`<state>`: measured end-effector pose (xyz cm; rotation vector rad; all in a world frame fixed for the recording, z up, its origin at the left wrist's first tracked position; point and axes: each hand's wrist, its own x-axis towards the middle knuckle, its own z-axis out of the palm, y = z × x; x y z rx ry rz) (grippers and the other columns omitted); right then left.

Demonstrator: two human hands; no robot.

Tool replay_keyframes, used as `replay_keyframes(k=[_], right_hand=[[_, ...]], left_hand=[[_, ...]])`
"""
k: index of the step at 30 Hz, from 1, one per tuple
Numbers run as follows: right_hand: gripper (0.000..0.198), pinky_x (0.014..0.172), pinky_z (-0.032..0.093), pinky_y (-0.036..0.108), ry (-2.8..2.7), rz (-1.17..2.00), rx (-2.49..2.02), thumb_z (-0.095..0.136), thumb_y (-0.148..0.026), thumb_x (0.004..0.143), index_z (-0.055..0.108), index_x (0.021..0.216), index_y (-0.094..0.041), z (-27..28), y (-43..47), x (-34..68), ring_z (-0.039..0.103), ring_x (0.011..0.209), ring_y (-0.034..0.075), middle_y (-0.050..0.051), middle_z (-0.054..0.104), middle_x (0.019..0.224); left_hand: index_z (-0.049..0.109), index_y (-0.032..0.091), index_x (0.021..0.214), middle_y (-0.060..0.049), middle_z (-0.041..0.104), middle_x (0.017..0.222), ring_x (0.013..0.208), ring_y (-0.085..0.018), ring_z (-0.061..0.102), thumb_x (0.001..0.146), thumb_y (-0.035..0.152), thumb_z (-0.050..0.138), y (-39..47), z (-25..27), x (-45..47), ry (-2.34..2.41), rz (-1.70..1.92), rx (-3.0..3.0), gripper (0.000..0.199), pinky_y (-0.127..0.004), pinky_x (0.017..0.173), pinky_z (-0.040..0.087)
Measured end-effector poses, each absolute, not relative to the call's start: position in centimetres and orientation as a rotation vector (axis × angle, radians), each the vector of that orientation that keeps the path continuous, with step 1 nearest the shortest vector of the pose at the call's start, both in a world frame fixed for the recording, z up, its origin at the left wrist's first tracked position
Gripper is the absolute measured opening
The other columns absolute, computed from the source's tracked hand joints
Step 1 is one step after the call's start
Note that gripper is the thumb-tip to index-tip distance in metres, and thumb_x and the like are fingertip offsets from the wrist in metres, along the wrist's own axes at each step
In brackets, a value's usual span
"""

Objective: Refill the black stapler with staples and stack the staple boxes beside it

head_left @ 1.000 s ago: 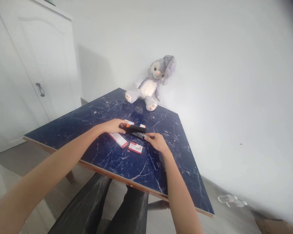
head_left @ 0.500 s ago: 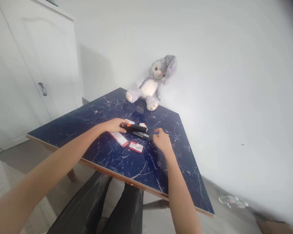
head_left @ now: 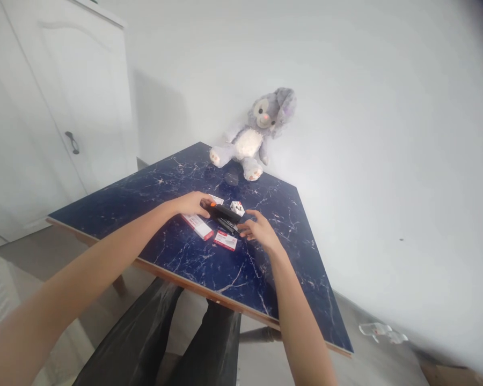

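Observation:
A black stapler (head_left: 226, 214) with an orange part at its rear lies over the middle of the blue table. Its top arm is lifted away from the metal lower part. My left hand (head_left: 195, 204) is closed around the rear end. At the front end is my right hand (head_left: 260, 230), its fingers apart and curved; some fingertips are at or against the lower part, and contact is hard to make out. Close by lie a long red-and-white box (head_left: 198, 227), a small red-and-white box (head_left: 225, 240), a white cube-shaped box (head_left: 237, 208) and a partly hidden white box (head_left: 216, 199).
A grey plush toy (head_left: 249, 139) sits at the table's back corner against the wall. The dark blue marbled table (head_left: 209, 273) has a wooden edge above my legs. A white cabinet (head_left: 88, 96) stands on the left. Clear plastic (head_left: 382, 332) lies on the floor at right.
My right hand has moved left toward the stapler and its fingers have spread. The metal part that stuck out at the stapler's front now reaches less far right. My left hand keeps its hold.

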<state>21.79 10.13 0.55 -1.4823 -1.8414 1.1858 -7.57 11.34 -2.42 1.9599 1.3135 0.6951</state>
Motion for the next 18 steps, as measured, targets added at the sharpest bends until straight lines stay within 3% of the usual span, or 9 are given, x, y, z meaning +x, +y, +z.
replay_keyframes(k=[4, 10, 14, 18], right_hand=[[0.051, 0.056, 0.052, 0.028, -1.894, 1.098, -1.418, 0.051, -0.027, 0.081, 0.051, 0.132, -0.021, 1.0, 9.3, 20.7, 0.070, 0.061, 0.019, 0.006, 0.076, 0.088], [0.034, 0.081, 0.048, 0.039, -2.104, 0.256, -1.732, 0.051, -0.027, 0.087, 0.064, 0.118, -0.020, 1.0, 10.5, 23.3, 0.070, 0.087, 0.029, 0.012, 0.073, 0.086], [0.030, 0.084, 0.046, 0.036, -2.136, 0.272, -1.770, 0.047, -0.034, 0.095, 0.067, 0.112, -0.020, 0.6, 11.1, 24.1, 0.069, 0.090, 0.029, 0.013, 0.073, 0.084], [0.039, 0.087, 0.044, 0.035, -2.091, 0.309, -1.705, 0.038, -0.047, 0.101, 0.067, 0.109, -0.022, 0.4, 10.8, 23.3, 0.068, 0.091, 0.027, 0.011, 0.073, 0.085]], left_hand=[[0.069, 0.024, 0.115, -0.001, 0.075, 0.095, 0.088, -0.022, 0.069, 0.067, 0.038, 0.077, 11.3, -2.4, -7.6, 1.319, 0.675, 1.970, 0.051, -0.029, 0.079, 0.049], [0.071, 0.025, 0.113, -0.001, 0.072, 0.089, 0.082, -0.021, 0.067, 0.067, 0.039, 0.077, 10.9, -2.1, -7.5, 1.395, 0.667, 2.021, 0.049, -0.027, 0.071, 0.045], [0.072, 0.023, 0.105, -0.001, 0.069, 0.082, 0.073, -0.019, 0.064, 0.065, 0.043, 0.078, 10.6, -2.0, -7.2, 1.477, 0.684, 2.027, 0.046, -0.027, 0.064, 0.042], [0.070, 0.023, 0.101, 0.000, 0.068, 0.078, 0.070, -0.019, 0.064, 0.064, 0.044, 0.078, 10.4, -1.8, -6.9, 1.494, 0.678, 2.018, 0.043, -0.027, 0.063, 0.041]])
